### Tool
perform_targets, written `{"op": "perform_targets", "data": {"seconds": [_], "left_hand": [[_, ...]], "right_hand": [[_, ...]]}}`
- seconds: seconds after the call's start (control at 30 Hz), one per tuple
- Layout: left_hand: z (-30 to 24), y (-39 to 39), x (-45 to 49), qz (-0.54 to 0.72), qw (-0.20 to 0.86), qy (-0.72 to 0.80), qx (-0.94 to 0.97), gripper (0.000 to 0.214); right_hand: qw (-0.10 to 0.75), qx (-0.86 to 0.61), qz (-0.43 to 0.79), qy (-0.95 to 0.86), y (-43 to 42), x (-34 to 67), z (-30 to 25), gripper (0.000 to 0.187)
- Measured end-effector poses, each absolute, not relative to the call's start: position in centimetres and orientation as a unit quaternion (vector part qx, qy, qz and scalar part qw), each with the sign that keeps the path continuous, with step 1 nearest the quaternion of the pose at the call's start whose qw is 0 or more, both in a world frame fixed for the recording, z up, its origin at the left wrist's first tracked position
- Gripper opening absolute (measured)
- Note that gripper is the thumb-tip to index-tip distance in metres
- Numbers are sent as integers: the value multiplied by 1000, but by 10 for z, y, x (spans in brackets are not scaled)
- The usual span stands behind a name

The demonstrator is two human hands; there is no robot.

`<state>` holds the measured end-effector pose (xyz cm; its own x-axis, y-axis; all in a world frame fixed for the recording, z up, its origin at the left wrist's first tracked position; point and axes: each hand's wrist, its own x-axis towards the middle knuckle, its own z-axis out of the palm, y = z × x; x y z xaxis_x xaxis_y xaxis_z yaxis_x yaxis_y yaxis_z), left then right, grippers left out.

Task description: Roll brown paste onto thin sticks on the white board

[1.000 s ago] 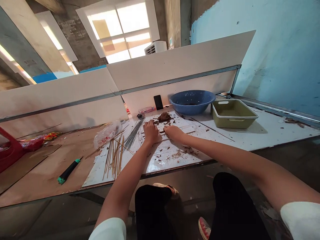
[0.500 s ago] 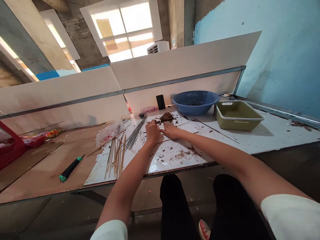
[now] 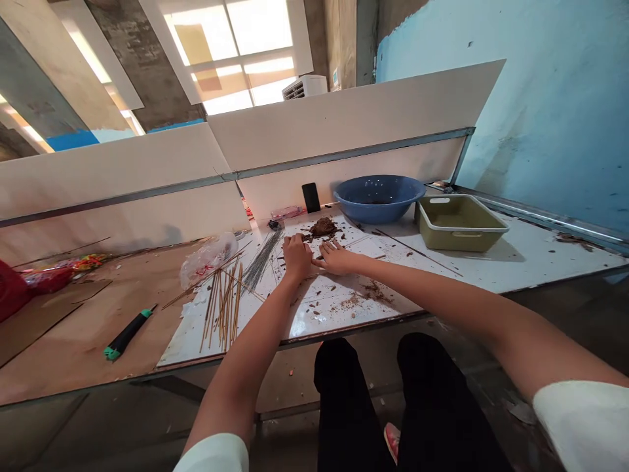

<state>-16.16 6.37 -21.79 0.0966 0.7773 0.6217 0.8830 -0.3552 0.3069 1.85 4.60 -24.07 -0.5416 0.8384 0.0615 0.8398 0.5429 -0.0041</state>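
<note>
Head view: a long counter [image 3: 550,262] crosses the frame, with a white board [image 3: 324,314] on its top. Toward the back stand a blue bowl [image 3: 378,198] and, to its right, an olive plastic tray [image 3: 462,224]. Left of the hands lie a plastic bag [image 3: 209,260], loose bamboo skewers [image 3: 223,301] and a bundle of thin wires [image 3: 260,259]. The hands rest on the white board, close together but not touching: the left hand [image 3: 297,257] is curled, and whether it grips anything is hidden; the right hand [image 3: 337,257] lies flat, fingers spread, empty. Just beyond them sits a lump of brown clay [image 3: 323,227], with brown crumbs [image 3: 366,295] scattered around.
</note>
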Motion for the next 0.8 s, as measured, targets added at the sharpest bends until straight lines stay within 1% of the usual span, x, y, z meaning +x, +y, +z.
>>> {"op": "perform_targets", "data": {"seconds": [0.1, 0.17, 0.27, 0.4, 0.53, 0.7, 0.8], "left_hand": [[-217, 67, -168, -376, 74, -566, -729, 29], [-217, 70, -172, -388, 72, -573, -718, 30], [-217, 71, -174, -391, 72, -577, -713, 29], [-220, 69, -169, -382, 71, -573, -721, 28], [-222, 67, -167, -388, 65, -571, -720, 27], [-223, 68, -170, -379, 61, -578, -720, 26], [-223, 67, -170, -375, 59, -582, -719, 26]], "right_hand": [[26, -515, 16, -857, 65, 3, -225, 90], [28, -510, 28, -860, 61, 7, -224, 92], [28, -477, 28, -878, 31, 29, -237, 97], [38, -468, 29, -882, -8, 54, -256, 108], [28, -473, 23, -881, 8, 43, -249, 102], [22, -533, 16, -845, 52, 10, -225, 99], [39, -519, 15, -854, 47, 15, -227, 94]]}}
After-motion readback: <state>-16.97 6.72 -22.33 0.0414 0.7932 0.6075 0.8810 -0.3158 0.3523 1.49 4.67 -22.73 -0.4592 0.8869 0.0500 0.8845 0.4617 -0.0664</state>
